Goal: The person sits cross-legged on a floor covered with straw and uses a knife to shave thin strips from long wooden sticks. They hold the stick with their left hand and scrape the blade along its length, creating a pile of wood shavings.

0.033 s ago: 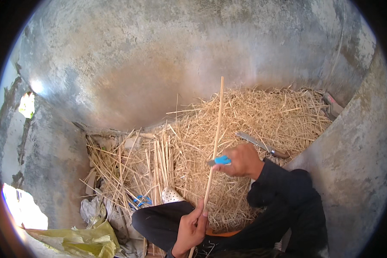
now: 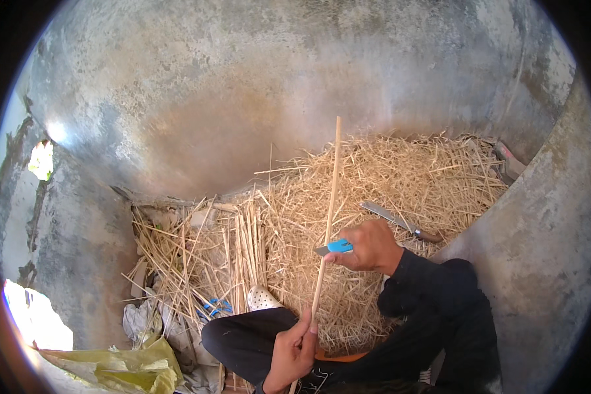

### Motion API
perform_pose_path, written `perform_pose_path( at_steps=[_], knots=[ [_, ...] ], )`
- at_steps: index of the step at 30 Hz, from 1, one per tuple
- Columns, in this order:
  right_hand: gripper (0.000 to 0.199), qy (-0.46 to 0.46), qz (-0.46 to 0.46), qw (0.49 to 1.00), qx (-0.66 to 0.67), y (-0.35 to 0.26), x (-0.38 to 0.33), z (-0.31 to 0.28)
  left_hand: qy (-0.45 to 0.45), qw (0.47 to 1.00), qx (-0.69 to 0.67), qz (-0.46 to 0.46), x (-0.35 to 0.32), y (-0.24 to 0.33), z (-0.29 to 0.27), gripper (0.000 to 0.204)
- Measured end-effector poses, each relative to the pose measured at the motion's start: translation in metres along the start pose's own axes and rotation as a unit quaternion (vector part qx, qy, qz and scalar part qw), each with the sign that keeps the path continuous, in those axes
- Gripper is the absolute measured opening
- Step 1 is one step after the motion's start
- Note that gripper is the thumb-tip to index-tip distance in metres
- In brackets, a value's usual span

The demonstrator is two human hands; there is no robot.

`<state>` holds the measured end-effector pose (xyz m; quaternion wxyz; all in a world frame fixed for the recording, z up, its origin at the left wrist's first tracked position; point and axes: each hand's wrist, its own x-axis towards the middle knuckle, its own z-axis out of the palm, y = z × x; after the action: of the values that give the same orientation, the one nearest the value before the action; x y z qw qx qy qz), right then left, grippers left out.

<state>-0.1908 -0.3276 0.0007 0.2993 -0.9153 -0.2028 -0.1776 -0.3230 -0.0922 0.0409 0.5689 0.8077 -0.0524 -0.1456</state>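
Observation:
A long pale strip of bamboo or wood (image 2: 335, 171) slants up and away from my lap. Its lower part is pinched between the thumb and fingers of my left hand (image 2: 294, 349), which is closed on it above my left leg. Farther up, my right hand (image 2: 368, 246) is closed round a utility knife (image 2: 338, 246) with a blue handle. The knife's blade lies against the strip, and my right thumb is just below it. Right of the strip, behind my right hand, a larger knife (image 2: 400, 219) with a brown wooden handle lies on the shavings.
A thick bed of shavings (image 2: 407, 171) covers the floor up to the grey concrete wall (image 2: 276, 85). Left of it lie loose strips (image 2: 177, 249) and a bundle of strips (image 2: 246, 240). A white perforated clog (image 2: 262, 299) and yellow-green plastic sheeting (image 2: 131, 368) are nearer me.
The blade of the utility knife shows a little more plainly against the strip. Both hands stay in nearly the same places.

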Motion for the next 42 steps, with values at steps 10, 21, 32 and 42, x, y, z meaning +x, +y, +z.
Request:
perform_pose_path(
  at_steps=[10,21,32,42],
  knots=[
    [0.073,0.038,-0.013,0.999,-0.004,0.02,0.009,0.007,0.034,0.988,0.096,0.118,-0.012,0.014,0.0,0.032],
    [0.074,0.041,0.029,0.998,-0.039,0.053,0.031,-0.005,0.002,0.993,0.081,0.085,-0.027,0.032,0.003,0.03],
    [0.077,0.098,0.123,0.979,-0.131,0.126,0.053,-0.014,-0.063,0.993,0.071,0.065,-0.03,0.021,0.009,0.031],
    [0.069,0.08,0.29,0.953,0.005,0.12,0.029,-0.049,-0.048,0.992,-0.091,-0.078,-0.005,-0.011,0.019,0.039]
  ],
)
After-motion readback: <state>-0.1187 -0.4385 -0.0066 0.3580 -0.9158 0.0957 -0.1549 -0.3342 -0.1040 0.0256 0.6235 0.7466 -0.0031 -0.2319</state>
